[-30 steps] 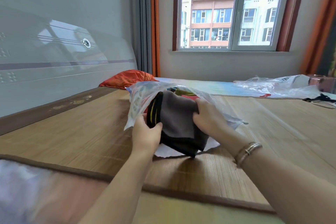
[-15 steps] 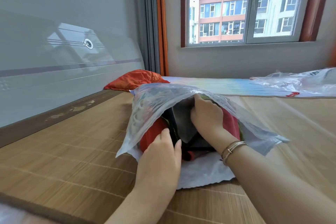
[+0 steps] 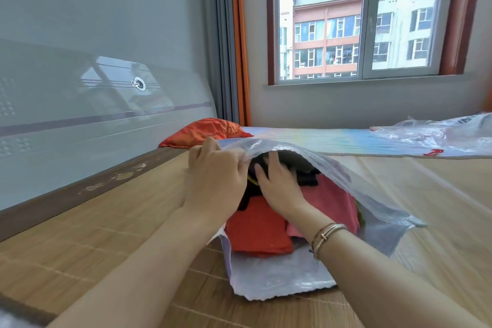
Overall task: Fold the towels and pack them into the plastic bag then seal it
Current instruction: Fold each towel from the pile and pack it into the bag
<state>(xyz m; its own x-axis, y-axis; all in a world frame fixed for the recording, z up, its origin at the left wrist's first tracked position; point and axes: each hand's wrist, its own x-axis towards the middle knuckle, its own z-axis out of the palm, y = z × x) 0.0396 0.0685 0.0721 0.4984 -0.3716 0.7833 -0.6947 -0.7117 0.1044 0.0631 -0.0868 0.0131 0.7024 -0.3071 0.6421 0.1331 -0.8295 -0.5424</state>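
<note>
Nearest, a woven bamboo mat (image 3: pixel 80 242) is covering the bed, its slats showing as fine parallel lines. On it a clear, crinkled plastic bag (image 3: pixel 279 279) is lying with its mouth facing the viewer, the lower flap spread flat on the mat. Inside, folded towels are stacking up: a red towel (image 3: pixel 258 231) at the front, a pink towel (image 3: pixel 332 202) beside it, and dark towels (image 3: pixel 303 168) deeper in. The right hand (image 3: pixel 279 184), a thin bracelet (image 3: pixel 327 234) circling its wrist, is reaching into the bag with fingers nearly straight, pressing flat on the dark towels and grasping nothing. The left hand (image 3: pixel 215 170) is curling its fingers round the bag's upper edge, pinching the film and lifting it, so the raised flap is hiding the rear of the stack. Farther back, an orange cushion (image 3: pixel 205 130) is lying against the glossy pale headboard (image 3: pixel 93 104); a second plastic bag (image 3: pixel 439 133) is lying crumpled at far right, below the window (image 3: pixel 359 21).
</note>
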